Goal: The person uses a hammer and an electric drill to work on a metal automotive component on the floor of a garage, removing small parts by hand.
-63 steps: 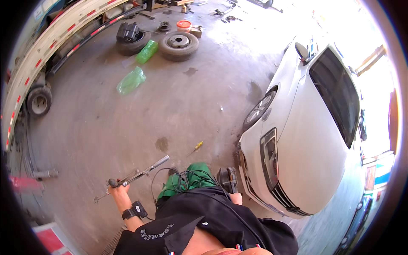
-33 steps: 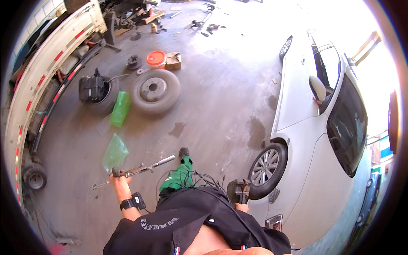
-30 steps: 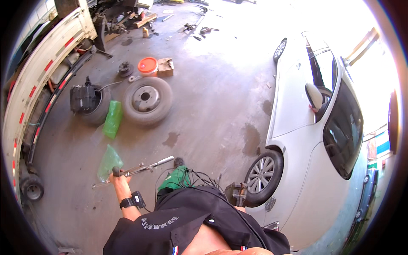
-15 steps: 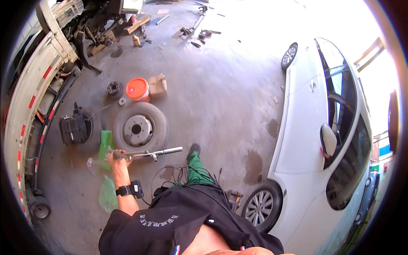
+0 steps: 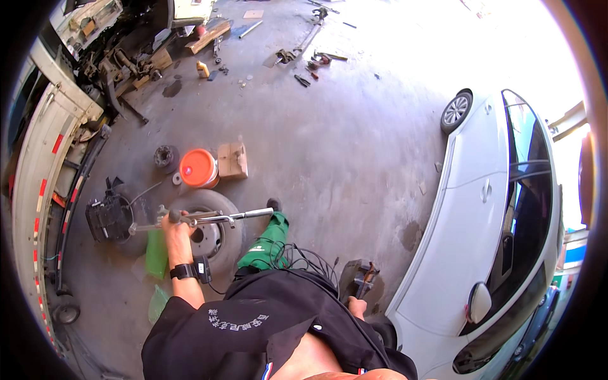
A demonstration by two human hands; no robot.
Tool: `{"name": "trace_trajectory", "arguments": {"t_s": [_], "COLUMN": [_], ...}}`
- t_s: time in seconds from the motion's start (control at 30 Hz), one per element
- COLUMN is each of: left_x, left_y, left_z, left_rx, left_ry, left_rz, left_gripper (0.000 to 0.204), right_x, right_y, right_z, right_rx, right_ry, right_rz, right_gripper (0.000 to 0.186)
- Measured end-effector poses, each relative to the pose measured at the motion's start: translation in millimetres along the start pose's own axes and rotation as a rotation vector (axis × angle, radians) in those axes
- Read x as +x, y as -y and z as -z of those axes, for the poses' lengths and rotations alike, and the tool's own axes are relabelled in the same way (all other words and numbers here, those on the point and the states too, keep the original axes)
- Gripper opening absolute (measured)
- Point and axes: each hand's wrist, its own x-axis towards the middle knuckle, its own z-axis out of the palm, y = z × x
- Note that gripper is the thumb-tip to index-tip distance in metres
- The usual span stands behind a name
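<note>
My left hand [image 5: 178,227] is closed around a bundle of long metal hand tools [image 5: 218,218], held crosswise in front of me. One bar has a bright tube-shaped end pointing right, and a rounded knob rises by my fingers. Below the bundle, on the floor, lies a truck wheel [image 5: 218,244], partly covered by my arm and the tools. Low at my right side, my right hand [image 5: 358,307] is closed on a dark-handled tool [image 5: 364,278] with brownish metal parts; its exact kind cannot be made out.
An orange-lidded bucket [image 5: 198,168] and a cardboard box [image 5: 233,160] stand beyond the wheel. Left are a black machine part [image 5: 107,218] and green plastic [image 5: 156,253]. A truck body [image 5: 38,164] borders the left, a white car [image 5: 456,228] the right. Tools [image 5: 320,61] lie farther ahead.
I have stepped forward, so the bucket, box and wheel sit nearer. The left hand still grips the metal tools. My right hand and its tool have come into fuller sight.
</note>
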Motion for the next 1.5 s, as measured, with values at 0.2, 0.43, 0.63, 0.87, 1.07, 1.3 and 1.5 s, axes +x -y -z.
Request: {"name": "trace_trajectory", "arguments": {"t_s": [0.2,0.43,0.63,0.87,1.07,1.3,1.5], "left_x": [120.5,251.3,351.7,505.3,593.5,702.0,770.6], "left_y": [-18.1,-96.5,-186.5,-181.5,-230.6,-191.2,-97.1], "left_z": [-123.7,-239.8,-343.0,-469.3,-608.7,-797.5,-947.9], "left_rx": [-0.254,-1.023,-0.824,-0.934,-0.890,-0.818,-0.585], "left_ry": [-0.082,-0.291,-0.080,-0.125,0.152,0.309,0.418], "left_rz": [0.287,0.815,0.572,0.717,0.725,0.855,0.989], "left_gripper": [0.008,0.014,0.011,0.010,0.005,0.006,0.008], "right_x": [73.2,148.6,238.1,344.2,406.2,483.2,628.1], "right_y": [144.4,299.0,438.6,621.7,789.6,977.7,1078.6], "right_z": [30.0,33.6,23.3,8.1,27.8,2.2,-96.7], "right_rx": [-0.018,-0.044,-0.077,-0.098,-0.293,-0.278,-0.355], "right_ry": [0.004,0.080,0.182,0.299,0.294,0.151,0.218], "right_rz": [-0.028,0.048,-0.007,0.107,0.164,0.252,0.366], "right_gripper": [0.047,0.041,0.043,0.043,0.048,0.039,0.037]}}
